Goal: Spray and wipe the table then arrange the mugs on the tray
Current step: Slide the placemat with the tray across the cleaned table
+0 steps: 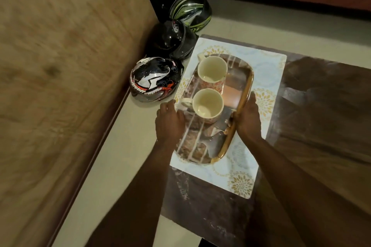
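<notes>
On the table [321,106], head view: tray [244,94] sits on a patterned mat [267,62]. Two mugs stand on it, far mug [212,70] and near mug [207,104], close together, both empty and upright. My left hand [170,118] grips the tray's left edge, fingers curled over it. My right hand [248,118] clasps the right rim. No spray bottle or cloth in sight. I judge the mugs arranged; only squaring the tray seems left. Three helmets [155,78] lie on the floor just beside the table.

Head view, steeply downward, close.
</notes>
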`<action>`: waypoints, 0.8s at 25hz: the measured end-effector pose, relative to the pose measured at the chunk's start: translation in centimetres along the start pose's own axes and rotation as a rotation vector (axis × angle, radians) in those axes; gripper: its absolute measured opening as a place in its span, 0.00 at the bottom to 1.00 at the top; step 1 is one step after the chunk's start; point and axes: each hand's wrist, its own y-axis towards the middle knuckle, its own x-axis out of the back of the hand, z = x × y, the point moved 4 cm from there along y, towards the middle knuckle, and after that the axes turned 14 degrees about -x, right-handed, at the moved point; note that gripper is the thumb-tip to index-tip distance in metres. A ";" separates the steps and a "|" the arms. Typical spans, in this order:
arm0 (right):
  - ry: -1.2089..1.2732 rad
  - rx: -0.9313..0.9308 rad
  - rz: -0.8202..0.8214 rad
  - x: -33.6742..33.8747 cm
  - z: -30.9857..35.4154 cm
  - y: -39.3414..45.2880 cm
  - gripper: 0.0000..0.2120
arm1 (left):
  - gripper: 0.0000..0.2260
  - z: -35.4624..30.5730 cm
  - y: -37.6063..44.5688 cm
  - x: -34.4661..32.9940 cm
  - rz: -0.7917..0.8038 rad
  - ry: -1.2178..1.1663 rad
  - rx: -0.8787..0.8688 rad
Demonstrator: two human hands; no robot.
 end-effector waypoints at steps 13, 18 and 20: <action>-0.189 -0.130 -0.231 -2.6 -2.8 -2.4 0.15 | 0.25 1.2 2.6 -1.0 0.005 0.026 0.242; -0.266 -0.156 -0.190 -2.6 -3.1 -2.2 0.16 | 0.23 2.3 4.0 -1.0 0.071 -0.200 0.233; -0.275 -0.143 -0.191 -2.2 -3.4 -2.1 0.17 | 0.18 2.5 4.0 -1.1 0.138 -0.209 0.159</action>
